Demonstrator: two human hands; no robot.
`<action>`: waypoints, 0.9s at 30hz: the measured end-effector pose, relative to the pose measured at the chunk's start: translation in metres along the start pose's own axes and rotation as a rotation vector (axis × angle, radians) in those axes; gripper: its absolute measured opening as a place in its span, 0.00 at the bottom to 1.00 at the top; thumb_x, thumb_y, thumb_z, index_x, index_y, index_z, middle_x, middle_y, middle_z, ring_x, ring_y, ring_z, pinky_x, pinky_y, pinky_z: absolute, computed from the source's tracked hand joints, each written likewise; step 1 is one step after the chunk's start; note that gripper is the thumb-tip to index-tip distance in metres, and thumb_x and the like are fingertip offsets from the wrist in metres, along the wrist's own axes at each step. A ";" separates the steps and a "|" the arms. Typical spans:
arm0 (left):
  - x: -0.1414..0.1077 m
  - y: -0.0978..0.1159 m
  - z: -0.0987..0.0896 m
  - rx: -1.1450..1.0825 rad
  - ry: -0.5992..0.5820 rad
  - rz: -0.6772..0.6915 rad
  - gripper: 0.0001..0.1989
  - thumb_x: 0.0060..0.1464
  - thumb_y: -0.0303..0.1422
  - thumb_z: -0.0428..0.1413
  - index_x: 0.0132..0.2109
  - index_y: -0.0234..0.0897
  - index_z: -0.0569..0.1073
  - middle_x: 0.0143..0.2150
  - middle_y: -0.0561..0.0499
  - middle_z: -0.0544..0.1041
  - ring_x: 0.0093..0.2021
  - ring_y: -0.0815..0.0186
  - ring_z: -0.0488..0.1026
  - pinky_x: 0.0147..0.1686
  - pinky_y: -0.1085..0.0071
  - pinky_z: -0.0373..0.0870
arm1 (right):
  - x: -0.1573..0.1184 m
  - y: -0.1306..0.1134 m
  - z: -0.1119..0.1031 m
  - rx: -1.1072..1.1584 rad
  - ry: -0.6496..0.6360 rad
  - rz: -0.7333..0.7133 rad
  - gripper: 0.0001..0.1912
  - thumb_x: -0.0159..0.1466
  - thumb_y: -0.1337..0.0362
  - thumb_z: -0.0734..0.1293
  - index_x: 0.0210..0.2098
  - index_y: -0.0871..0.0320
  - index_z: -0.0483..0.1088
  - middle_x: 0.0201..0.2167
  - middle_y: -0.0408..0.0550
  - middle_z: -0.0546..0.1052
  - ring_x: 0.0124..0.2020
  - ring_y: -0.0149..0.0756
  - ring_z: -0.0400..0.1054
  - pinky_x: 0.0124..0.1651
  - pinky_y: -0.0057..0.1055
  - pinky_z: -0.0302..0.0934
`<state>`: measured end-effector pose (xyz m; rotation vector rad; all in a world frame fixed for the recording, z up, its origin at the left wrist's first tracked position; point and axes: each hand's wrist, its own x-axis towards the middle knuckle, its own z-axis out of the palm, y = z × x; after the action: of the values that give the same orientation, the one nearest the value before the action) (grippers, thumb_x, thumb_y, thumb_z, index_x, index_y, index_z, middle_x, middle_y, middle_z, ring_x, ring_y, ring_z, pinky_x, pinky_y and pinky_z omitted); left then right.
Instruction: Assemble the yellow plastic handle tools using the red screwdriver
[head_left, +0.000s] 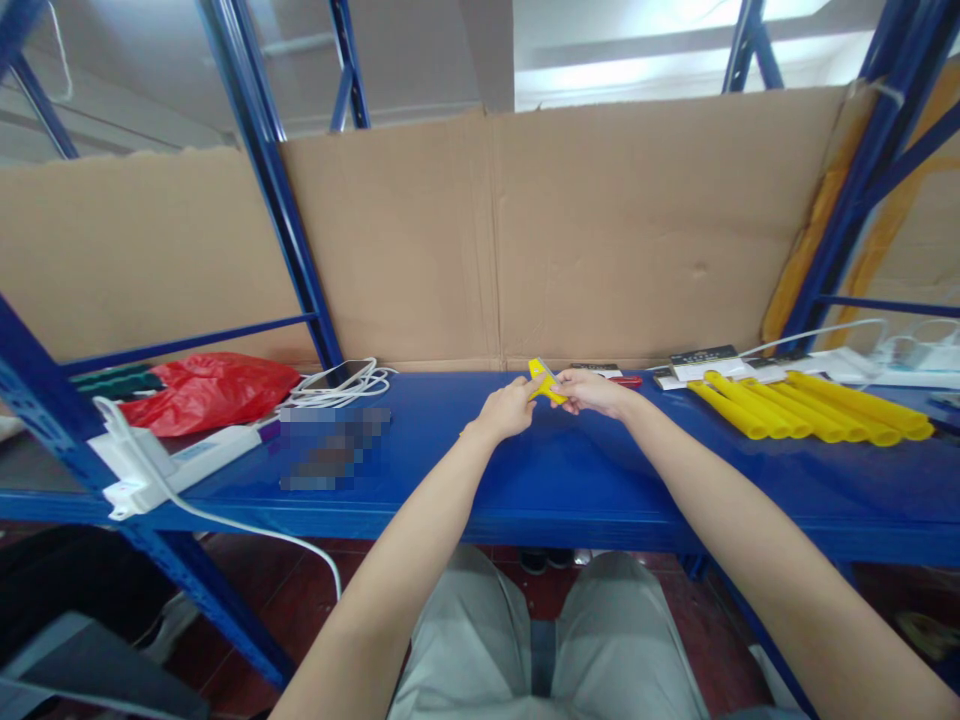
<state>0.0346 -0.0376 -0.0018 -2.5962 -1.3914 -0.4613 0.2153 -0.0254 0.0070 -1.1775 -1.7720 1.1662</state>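
Observation:
Just above the blue shelf top [570, 470], both hands meet at a small angled yellow piece [538, 374] with a greyish strip along one edge; its exact kind is not clear. My left hand [508, 408] pinches its left side, fingers closed. On the other side, my right hand [589, 391] has its fingers closed on the lower right part. Behind the right hand lie a red item [627, 381] and a dark-and-white card [596, 368], both partly hidden.
Several yellow tubes [814, 408] lie at right beside dark-and-white packets [703, 362]. At left are a red plastic bag [214, 392], a white power strip [187, 465] and coiled white cable [341, 383]. A cardboard panel [637, 230] stands behind, between blue posts [274, 200].

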 end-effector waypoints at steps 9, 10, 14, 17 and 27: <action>0.000 -0.003 0.002 0.051 -0.036 0.060 0.30 0.60 0.26 0.46 0.67 0.47 0.52 0.51 0.46 0.70 0.48 0.61 0.72 0.48 0.68 0.66 | -0.001 0.001 -0.006 0.171 0.035 0.051 0.03 0.59 0.68 0.65 0.28 0.59 0.66 0.22 0.42 0.70 0.17 0.23 0.57 0.21 0.23 0.53; 0.001 -0.003 0.002 0.049 -0.036 0.060 0.30 0.60 0.26 0.46 0.67 0.47 0.52 0.50 0.46 0.70 0.48 0.62 0.72 0.48 0.68 0.66 | -0.002 0.001 -0.006 0.211 0.027 0.066 0.03 0.60 0.68 0.64 0.29 0.59 0.65 0.22 0.42 0.70 0.18 0.23 0.57 0.21 0.23 0.53; 0.001 -0.002 0.002 0.036 -0.046 0.064 0.29 0.60 0.27 0.46 0.67 0.48 0.54 0.49 0.46 0.70 0.47 0.62 0.72 0.48 0.69 0.66 | -0.003 0.002 -0.009 0.268 0.017 0.128 0.03 0.62 0.67 0.63 0.31 0.58 0.65 0.21 0.42 0.70 0.18 0.25 0.58 0.22 0.23 0.54; 0.000 -0.001 0.001 0.021 -0.052 0.066 0.28 0.60 0.27 0.45 0.66 0.49 0.56 0.49 0.46 0.70 0.47 0.62 0.72 0.48 0.68 0.66 | 0.001 0.006 -0.016 0.107 0.132 0.123 0.04 0.62 0.66 0.61 0.32 0.58 0.67 0.24 0.45 0.72 0.21 0.27 0.61 0.25 0.24 0.57; 0.001 -0.002 -0.001 -0.037 -0.045 0.027 0.28 0.60 0.27 0.45 0.66 0.47 0.55 0.50 0.45 0.71 0.47 0.62 0.72 0.49 0.68 0.65 | -0.006 0.031 -0.057 -1.004 0.628 0.267 0.22 0.63 0.69 0.56 0.55 0.59 0.65 0.59 0.59 0.66 0.60 0.50 0.56 0.58 0.53 0.52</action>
<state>0.0330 -0.0359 -0.0002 -2.6669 -1.3725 -0.4320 0.2776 -0.0084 -0.0023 -2.0958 -1.6997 -0.1195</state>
